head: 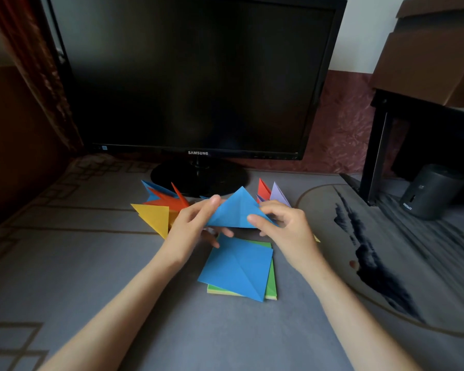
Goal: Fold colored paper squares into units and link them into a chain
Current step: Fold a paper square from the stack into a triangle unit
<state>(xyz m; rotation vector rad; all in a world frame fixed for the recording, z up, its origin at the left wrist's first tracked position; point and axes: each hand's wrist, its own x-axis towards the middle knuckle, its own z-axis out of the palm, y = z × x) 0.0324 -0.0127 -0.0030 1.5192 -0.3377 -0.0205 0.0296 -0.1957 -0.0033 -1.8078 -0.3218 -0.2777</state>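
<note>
I hold a blue paper triangle (235,211) in the air between both hands. My left hand (192,227) pinches its left corner and my right hand (284,226) pinches its right corner. Below them a creased blue paper square (236,269) lies tilted on a stack of green paper squares (271,283). Folded units lie behind my hands: a yellow unit (154,216), an orange unit (169,200) and a blue unit (154,189) on the left, a red unit (263,189) and a lilac unit (278,195) on the right.
A black Samsung monitor (198,76) stands right behind the papers on its round base (198,178). At the right are a black stand leg (375,156), a dark cylinder speaker (431,191) and a cardboard box (434,54). A grey patterned cloth (78,263) covers the surface.
</note>
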